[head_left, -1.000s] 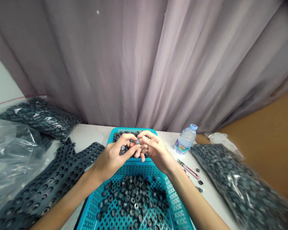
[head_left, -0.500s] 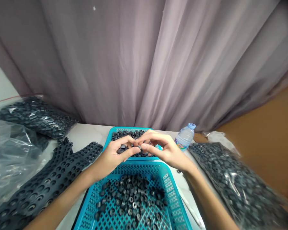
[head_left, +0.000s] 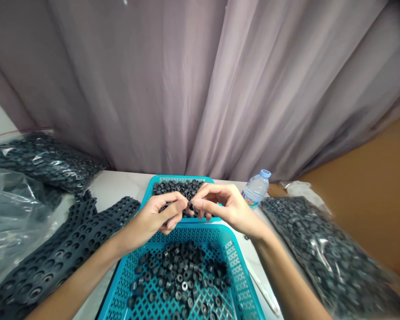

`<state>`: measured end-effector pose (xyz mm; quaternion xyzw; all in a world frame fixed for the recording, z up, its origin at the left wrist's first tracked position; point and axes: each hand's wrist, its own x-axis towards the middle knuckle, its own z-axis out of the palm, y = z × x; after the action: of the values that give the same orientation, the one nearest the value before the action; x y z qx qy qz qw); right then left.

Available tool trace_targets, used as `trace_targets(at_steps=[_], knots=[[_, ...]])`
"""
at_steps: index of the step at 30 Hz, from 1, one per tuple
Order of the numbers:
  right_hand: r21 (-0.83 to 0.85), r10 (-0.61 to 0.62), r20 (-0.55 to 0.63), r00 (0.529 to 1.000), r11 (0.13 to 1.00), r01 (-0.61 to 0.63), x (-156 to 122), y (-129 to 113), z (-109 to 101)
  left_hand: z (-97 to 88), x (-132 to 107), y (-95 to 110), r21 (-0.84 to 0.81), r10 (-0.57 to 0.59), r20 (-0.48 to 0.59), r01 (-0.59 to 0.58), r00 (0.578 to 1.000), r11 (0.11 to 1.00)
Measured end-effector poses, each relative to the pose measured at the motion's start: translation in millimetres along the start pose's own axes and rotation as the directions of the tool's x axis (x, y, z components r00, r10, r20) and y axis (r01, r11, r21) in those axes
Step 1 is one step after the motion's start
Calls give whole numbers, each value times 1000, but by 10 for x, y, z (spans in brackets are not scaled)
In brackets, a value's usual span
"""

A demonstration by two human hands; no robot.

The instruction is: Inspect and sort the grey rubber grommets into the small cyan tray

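Observation:
My left hand (head_left: 155,218) and my right hand (head_left: 225,209) meet fingertip to fingertip above the gap between two turquoise baskets. Between them they pinch a small dark grey ring (head_left: 190,205). My left hand's fingers are curled; whether it holds more rings is hidden. The near basket (head_left: 233,262) holds several loose dark rings (head_left: 180,275). The far basket (head_left: 160,180) behind my hands is heaped with the same rings (head_left: 178,186).
Black perforated rubber sheets (head_left: 63,253) lie on the white table at left, with clear bags of rings (head_left: 36,160) behind. A big bag of rings (head_left: 320,253) lies at right, a water bottle (head_left: 255,190) beside the far basket. A grey curtain (head_left: 200,80) hangs behind.
Both hands have dropped slightly and the ring, earlier held flat and facing me, is now turned edge-on between the fingertips. The view has shifted a little left and down.

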<state>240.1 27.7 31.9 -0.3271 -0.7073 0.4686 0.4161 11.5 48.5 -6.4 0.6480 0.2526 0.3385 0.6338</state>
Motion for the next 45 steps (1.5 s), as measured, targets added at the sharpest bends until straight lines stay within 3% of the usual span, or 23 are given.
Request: trace_targets(at_steps=[13, 28, 35, 45], knots=[[361, 152, 55, 987, 919, -161, 52, 105, 85, 38, -23, 25, -238, -69, 45, 78, 997, 968], [202, 70, 17, 997, 977, -72, 13, -29, 86, 31, -21, 23, -211, 22, 60, -9, 998, 977], [154, 42, -71, 997, 988, -31, 20, -44, 146, 40, 1, -31, -35, 83, -78, -86, 993, 996], [40, -22, -214, 977, 999, 32, 6, -85, 278, 113, 0, -30, 148, 190, -268, -155, 944, 977]])
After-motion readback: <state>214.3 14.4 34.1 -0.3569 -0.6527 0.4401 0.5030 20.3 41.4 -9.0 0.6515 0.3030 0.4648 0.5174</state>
